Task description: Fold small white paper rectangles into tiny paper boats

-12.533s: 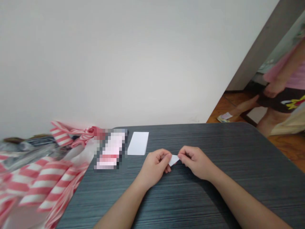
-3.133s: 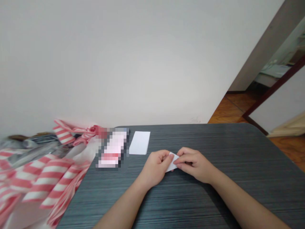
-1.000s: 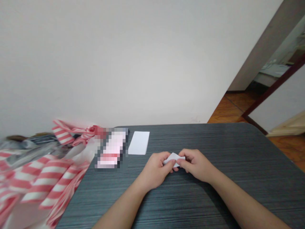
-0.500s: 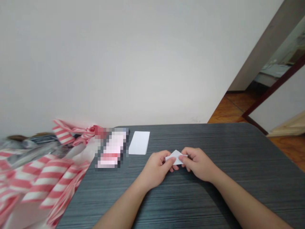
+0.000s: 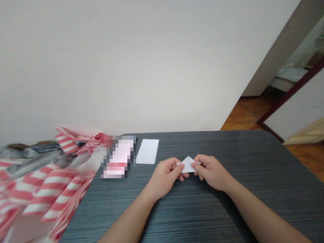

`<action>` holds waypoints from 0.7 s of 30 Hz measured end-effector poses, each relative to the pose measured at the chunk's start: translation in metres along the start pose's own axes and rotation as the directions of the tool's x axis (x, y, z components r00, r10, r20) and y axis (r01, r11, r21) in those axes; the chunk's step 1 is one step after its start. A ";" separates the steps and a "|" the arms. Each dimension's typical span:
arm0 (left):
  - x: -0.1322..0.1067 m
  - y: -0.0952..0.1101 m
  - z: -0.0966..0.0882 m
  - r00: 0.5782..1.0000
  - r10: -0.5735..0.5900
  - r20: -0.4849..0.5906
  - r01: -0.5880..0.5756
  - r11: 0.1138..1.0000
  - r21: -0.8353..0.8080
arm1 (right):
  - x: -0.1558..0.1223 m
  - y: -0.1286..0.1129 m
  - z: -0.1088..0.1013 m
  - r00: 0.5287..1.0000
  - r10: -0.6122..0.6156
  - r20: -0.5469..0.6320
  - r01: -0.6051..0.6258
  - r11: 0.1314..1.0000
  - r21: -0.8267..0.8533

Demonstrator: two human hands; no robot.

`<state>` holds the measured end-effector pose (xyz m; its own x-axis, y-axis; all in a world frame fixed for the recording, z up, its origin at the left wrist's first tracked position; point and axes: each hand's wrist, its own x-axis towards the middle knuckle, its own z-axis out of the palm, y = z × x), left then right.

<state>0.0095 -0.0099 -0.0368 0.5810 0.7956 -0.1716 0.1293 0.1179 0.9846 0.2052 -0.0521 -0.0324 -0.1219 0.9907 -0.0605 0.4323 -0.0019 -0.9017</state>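
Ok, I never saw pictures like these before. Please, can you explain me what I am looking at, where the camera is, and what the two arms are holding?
There is no machine here: these are a person's own two bare arms. The pictures come from one camera worn on the person's head, looking forward and down, so you see about what the person sees. The left hand and the right hand hold a small white paper triangle between their fingers. On the dark grey table lie a white paper rectangle and a pink-and-white item, which is pixelated, so I cannot tell what it is. At the table's left edge is a red-and-white striped bag.
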 end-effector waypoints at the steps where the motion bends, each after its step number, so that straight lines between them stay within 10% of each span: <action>1: 0.000 0.000 0.000 1.000 -0.008 -0.009 0.008 1.000 -0.007 | 0.000 0.001 0.000 1.000 0.002 -0.004 -0.002 1.000 -0.002; 21: -0.001 0.003 0.001 0.999 -0.020 -0.032 0.020 1.000 0.010 | 0.000 0.006 0.003 0.999 0.007 0.038 -0.012 0.989 0.146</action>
<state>0.0100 -0.0112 -0.0341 0.5523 0.8118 -0.1898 0.1492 0.1278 0.9805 0.2047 -0.0524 -0.0388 -0.1524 0.9848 -0.0828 0.2989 -0.0339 -0.9537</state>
